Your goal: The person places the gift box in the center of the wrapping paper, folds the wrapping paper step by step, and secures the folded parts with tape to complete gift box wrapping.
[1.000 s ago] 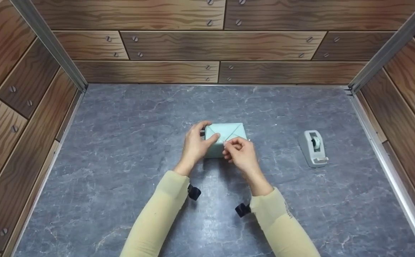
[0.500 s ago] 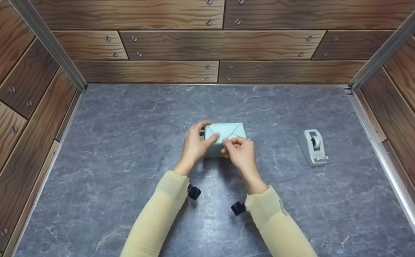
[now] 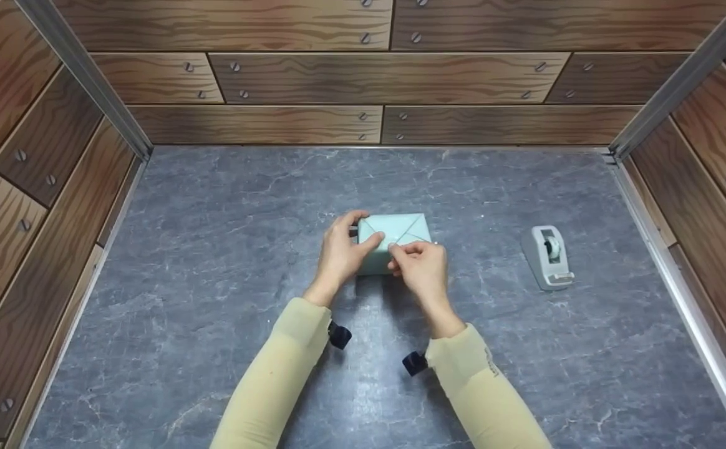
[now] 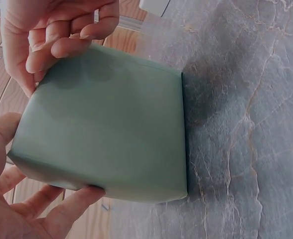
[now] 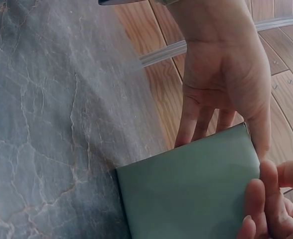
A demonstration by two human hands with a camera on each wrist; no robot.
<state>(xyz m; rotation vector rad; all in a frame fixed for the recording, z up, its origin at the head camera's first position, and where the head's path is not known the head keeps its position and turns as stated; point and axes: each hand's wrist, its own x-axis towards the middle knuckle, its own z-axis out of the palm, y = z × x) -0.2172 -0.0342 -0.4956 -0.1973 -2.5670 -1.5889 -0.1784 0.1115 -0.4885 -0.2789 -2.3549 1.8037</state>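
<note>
A box wrapped in pale green paper (image 3: 394, 226) stands mid-table, its folded flaps making diagonal creases on top. My left hand (image 3: 341, 249) grips its left side, the thumb on the top face. In the left wrist view, fingers of that left hand (image 4: 37, 211) reach along the side of the wrapped box (image 4: 106, 119). My right hand (image 3: 422, 265) is at the near top edge, thumb and curled fingers pinching there. Its fingertips overlap the near face in the right wrist view, where the right hand (image 5: 281, 204) is partly cut off.
A grey tape dispenser (image 3: 550, 259) with a roll in it stands to the right on the dark marbled tabletop (image 3: 244, 206). Wood-patterned walls (image 3: 388, 78) with metal corner rails enclose the back and sides. A small black camera (image 3: 340, 335) hangs at the left cuff.
My right hand has shifted slightly left along the near top edge, and its forearm has swung a little left. The left hand and the box have stayed in place.
</note>
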